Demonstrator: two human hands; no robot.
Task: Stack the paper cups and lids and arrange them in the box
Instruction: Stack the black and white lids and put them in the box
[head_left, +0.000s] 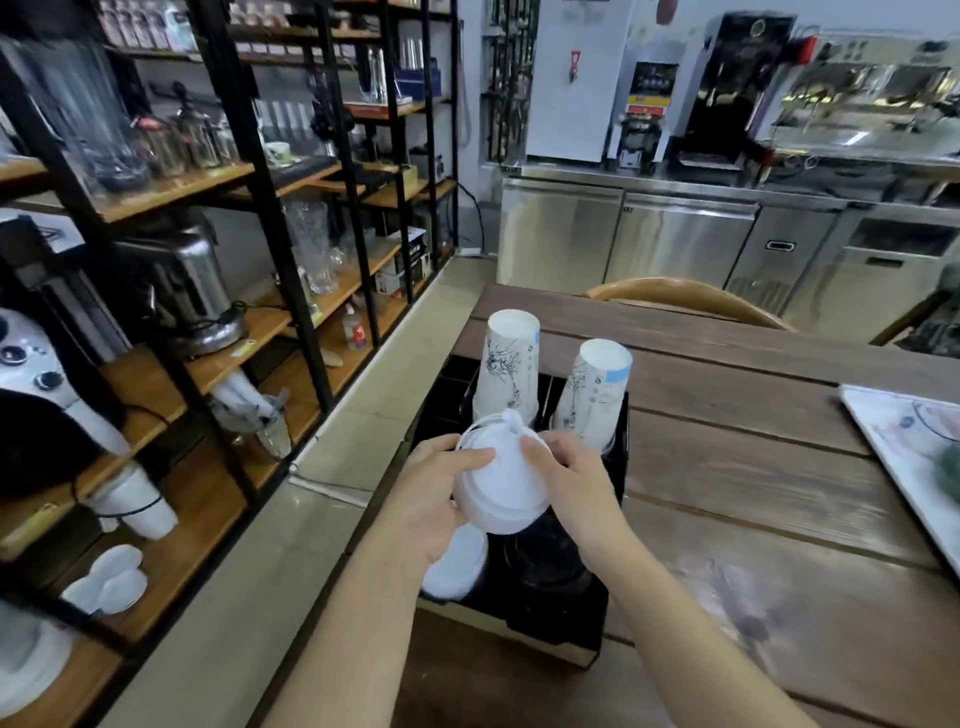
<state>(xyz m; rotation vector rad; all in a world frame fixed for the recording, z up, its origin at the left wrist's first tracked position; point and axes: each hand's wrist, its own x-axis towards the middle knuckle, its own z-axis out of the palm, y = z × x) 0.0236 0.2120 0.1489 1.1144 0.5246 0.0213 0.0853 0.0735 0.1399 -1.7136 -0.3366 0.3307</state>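
A black divided box (566, 631) sits at the left edge of the wooden table. Two stacks of upside-down printed paper cups stand in its far compartments: the left cup stack (508, 371) and the right cup stack (592, 392). Above the box I hold a stack of white plastic lids (501, 480) between both hands. My left hand (428, 493) grips its left side and my right hand (574, 480) its right side. More white lids (457, 569) lie in the near left compartment. The near right compartment holds something dark I cannot make out.
A white tray (904, 457) lies at the table's right edge. A wooden chair back (685, 293) stands behind the table. Black metal shelves (291, 218) with glassware, appliances and cups run along the left, across a tiled aisle. Steel counters and machines fill the back.
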